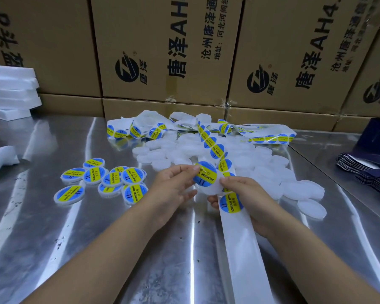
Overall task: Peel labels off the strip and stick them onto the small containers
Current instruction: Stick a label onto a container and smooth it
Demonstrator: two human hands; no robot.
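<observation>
The left hand (173,183) pinches a soldering-paste label (204,174) onto the white container (210,189), which the right hand (250,198) grips along with the strip (239,238); the label probably needs centring and pressing flat next.

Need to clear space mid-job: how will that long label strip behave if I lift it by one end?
Probably floppy: the label strip lies in loose loops and folds behind the unlabelled containers. Likely light: thin paper that drapes from the right hand. It may tangle, since its coils overlap.
</observation>
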